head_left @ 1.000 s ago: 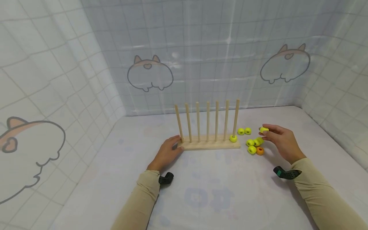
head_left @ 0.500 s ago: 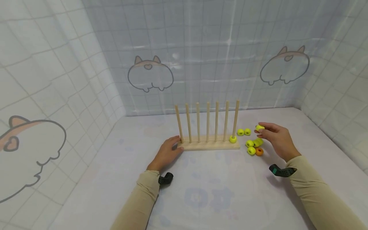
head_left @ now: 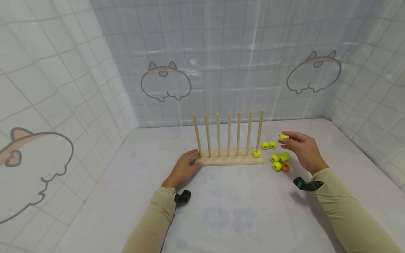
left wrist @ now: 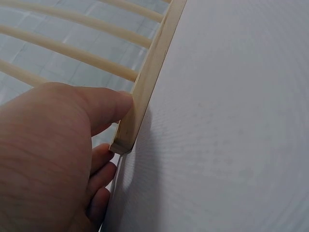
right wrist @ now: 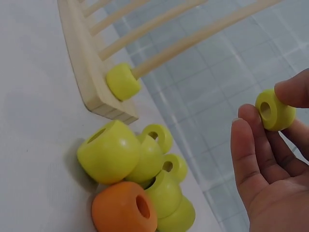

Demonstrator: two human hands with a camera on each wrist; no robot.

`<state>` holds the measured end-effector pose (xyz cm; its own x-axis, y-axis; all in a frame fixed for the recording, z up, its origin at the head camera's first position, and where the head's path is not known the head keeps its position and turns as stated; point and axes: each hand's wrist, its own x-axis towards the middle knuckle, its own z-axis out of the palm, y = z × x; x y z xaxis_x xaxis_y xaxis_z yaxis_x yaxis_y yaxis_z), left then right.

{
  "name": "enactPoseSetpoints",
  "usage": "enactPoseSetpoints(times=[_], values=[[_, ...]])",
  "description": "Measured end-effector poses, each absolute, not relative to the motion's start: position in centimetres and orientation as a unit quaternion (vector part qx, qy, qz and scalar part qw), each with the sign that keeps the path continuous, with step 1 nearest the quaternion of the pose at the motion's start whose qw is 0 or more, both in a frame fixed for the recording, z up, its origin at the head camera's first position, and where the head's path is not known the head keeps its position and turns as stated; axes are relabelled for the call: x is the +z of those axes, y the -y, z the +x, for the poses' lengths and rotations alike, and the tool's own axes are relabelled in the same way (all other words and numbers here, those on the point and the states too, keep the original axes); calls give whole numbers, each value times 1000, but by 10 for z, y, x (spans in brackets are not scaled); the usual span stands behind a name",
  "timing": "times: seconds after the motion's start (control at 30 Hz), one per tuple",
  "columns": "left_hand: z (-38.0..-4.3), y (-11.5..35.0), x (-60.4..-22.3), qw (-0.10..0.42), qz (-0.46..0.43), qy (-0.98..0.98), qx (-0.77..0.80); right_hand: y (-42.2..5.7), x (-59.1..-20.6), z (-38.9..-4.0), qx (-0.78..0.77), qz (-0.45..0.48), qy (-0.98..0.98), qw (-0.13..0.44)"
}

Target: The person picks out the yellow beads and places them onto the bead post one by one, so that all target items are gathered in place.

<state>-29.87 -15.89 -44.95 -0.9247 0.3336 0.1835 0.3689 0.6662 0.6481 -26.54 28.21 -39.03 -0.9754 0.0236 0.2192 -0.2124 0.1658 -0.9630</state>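
A wooden peg rack [head_left: 232,160] stands on the table, several upright dowels rising from its base. My left hand [head_left: 183,169] holds its left end; in the left wrist view the thumb [left wrist: 113,104] lies on the base, with other fingers around the end. One yellow bead [head_left: 256,153] sits at the bottom of the rightmost dowel. My right hand [head_left: 302,149] pinches another yellow bead [right wrist: 275,110] between thumb and fingers, raised above the table to the right of the rack. The hole of this bead shows in the right wrist view.
Right of the rack lie several loose yellow beads [head_left: 276,166] in a cluster, with an orange bead [head_left: 285,167] at its near side. Two more yellow beads [head_left: 265,145] lie farther back. A tiled-pattern sheet [head_left: 221,70] rises behind the table.
My right hand has moved left and slightly up with the pinched yellow bead, nearer to the rack. The left hand has stayed at the rack's end.
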Motion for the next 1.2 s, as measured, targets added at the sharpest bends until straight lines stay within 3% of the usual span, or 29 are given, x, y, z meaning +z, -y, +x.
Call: enactPoseSetpoints(times=[0.5, 1.2], values=[[-297, 158, -448, 24, -190, 911, -365, -273, -387, -271, 749, 83, 650, 97], [-297, 158, -451, 34, -191, 913, -360, -267, -373, -276, 756, 69, 641, 114]])
